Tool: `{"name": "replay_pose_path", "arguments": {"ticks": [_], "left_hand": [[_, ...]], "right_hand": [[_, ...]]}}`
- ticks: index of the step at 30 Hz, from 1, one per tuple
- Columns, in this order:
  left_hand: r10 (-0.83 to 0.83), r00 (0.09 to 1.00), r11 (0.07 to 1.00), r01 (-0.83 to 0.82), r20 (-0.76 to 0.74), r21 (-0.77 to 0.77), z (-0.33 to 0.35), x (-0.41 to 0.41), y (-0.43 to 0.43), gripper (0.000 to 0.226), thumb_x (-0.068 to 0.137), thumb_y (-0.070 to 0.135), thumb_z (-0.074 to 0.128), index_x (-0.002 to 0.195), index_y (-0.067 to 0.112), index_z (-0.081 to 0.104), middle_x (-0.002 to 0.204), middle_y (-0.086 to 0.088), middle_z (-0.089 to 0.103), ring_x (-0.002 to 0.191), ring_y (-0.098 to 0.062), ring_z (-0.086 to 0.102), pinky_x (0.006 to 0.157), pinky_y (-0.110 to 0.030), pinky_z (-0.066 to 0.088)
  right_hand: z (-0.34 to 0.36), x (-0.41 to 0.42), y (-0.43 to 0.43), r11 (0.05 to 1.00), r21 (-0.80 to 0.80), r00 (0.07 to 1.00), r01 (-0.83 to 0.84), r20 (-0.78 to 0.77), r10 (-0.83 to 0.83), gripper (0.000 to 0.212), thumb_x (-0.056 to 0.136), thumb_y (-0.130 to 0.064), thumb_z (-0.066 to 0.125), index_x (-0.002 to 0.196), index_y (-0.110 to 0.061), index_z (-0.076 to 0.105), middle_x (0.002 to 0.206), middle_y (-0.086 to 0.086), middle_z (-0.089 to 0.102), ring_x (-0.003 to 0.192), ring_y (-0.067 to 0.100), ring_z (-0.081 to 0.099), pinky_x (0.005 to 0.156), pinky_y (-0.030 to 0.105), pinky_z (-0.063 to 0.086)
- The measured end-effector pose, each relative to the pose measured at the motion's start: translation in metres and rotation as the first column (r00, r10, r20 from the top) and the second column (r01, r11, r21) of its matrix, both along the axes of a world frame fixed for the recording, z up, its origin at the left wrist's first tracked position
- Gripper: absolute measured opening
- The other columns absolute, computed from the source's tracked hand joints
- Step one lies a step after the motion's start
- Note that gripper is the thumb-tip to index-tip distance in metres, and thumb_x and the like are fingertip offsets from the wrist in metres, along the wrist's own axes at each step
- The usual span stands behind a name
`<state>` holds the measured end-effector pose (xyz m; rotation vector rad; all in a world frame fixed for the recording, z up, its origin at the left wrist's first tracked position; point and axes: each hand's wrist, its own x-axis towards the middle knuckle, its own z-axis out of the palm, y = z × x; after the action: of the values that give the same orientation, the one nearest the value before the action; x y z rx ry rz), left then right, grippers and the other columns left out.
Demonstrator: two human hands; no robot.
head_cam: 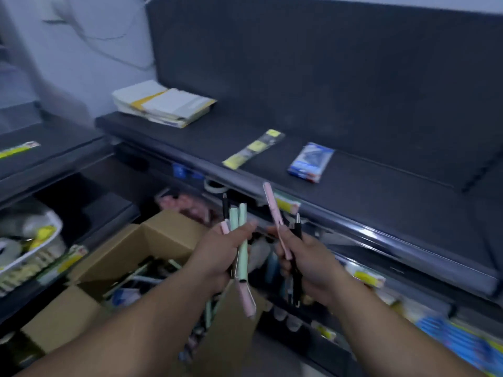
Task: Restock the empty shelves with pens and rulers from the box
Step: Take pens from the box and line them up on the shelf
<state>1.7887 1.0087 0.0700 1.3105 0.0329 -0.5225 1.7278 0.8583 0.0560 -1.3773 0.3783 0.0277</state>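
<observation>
Clutching pens (243, 247): left hand (216, 258), right hand (311, 265)

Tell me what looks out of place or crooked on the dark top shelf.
The yellow-labelled packet lies diagonally on the shelf, one end near the front lip. The blue packet beside it sits skewed too. At the left end a stack of papers is splayed, not squared. Nothing looks spilled or broken.

Above the open cardboard box (114, 257), the left hand (217, 257) grips green, pink and black pens (243, 251), and the right hand (310, 263) grips a pink pen (275, 213) and black pens (297, 257).
</observation>
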Motion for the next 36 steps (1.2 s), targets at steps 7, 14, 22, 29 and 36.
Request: {"name": "replay_pose_path", "arguments": {"ticks": [7, 14, 22, 29, 36], "left_hand": [[-0.249, 0.946, 0.969, 0.241, 0.209, 0.062, 0.041, -0.138, -0.167, 0.027, 0.079, 0.022, 0.078, 0.092, 0.007, 0.061, 0.073, -0.008, 0.07, 0.065, -0.024, 0.069, 0.056, -0.032, 0.055], [-0.556, 0.805, 0.827, 0.56, 0.208, 0.047, 0.061, -0.297, -0.318, 0.016, 0.087, 0.015, 0.069, 0.079, 0.012, 0.056, 0.055, 0.0, 0.062, 0.049, -0.013, 0.059, 0.05, -0.025, 0.05], [-0.719, 0.653, 0.692, 0.704, 0.238, 0.157, 0.059, -0.384, -0.433, 0.016, 0.083, 0.025, 0.074, 0.088, 0.014, 0.065, 0.071, -0.001, 0.067, 0.06, -0.009, 0.067, 0.047, -0.023, 0.046], [-0.729, 0.652, 0.684, 0.702, 0.208, 0.198, 0.041, -0.373, -0.516, 0.025, 0.083, 0.025, 0.074, 0.097, 0.008, 0.064, 0.086, -0.016, 0.069, 0.077, -0.026, 0.068, 0.059, -0.032, 0.052], [-0.668, 0.715, 0.744, 0.637, 0.205, 0.202, 0.041, -0.307, -0.613, 0.021, 0.083, 0.02, 0.074, 0.097, 0.006, 0.066, 0.086, -0.011, 0.07, 0.073, -0.021, 0.065, 0.06, -0.027, 0.052]], "right_hand": [[0.026, -0.182, -0.136, 0.986, -0.078, 0.989, 0.146, 0.019, -0.145, 0.051, 0.092, -0.043, 0.054, 0.105, 0.006, 0.061, 0.055, -0.001, 0.047, 0.045, 0.014, 0.036, 0.049, 0.027, 0.03], [0.05, -0.366, -0.247, 0.926, -0.229, 0.95, 0.301, -0.018, -0.313, 0.029, 0.099, -0.04, 0.048, 0.089, -0.014, 0.056, 0.07, 0.004, 0.06, 0.051, 0.014, 0.049, 0.051, 0.024, 0.041], [0.051, -0.488, -0.339, 0.675, -0.316, 0.694, 0.667, -0.065, -0.717, 0.05, 0.097, -0.058, 0.037, 0.1, -0.029, 0.077, 0.104, 0.011, 0.07, 0.093, 0.024, 0.067, 0.081, 0.03, 0.049], [0.053, -0.495, -0.412, 0.386, -0.455, 0.429, 0.803, -0.009, -0.903, 0.047, 0.098, -0.053, 0.042, 0.086, -0.022, 0.075, 0.073, 0.006, 0.059, 0.064, 0.018, 0.056, 0.062, 0.024, 0.048], [0.062, -0.443, -0.525, 0.227, -0.605, 0.333, 0.763, 0.067, -0.94, 0.041, 0.093, -0.042, 0.061, 0.077, -0.004, 0.06, 0.066, 0.006, 0.054, 0.058, 0.019, 0.047, 0.046, 0.024, 0.034]]}}
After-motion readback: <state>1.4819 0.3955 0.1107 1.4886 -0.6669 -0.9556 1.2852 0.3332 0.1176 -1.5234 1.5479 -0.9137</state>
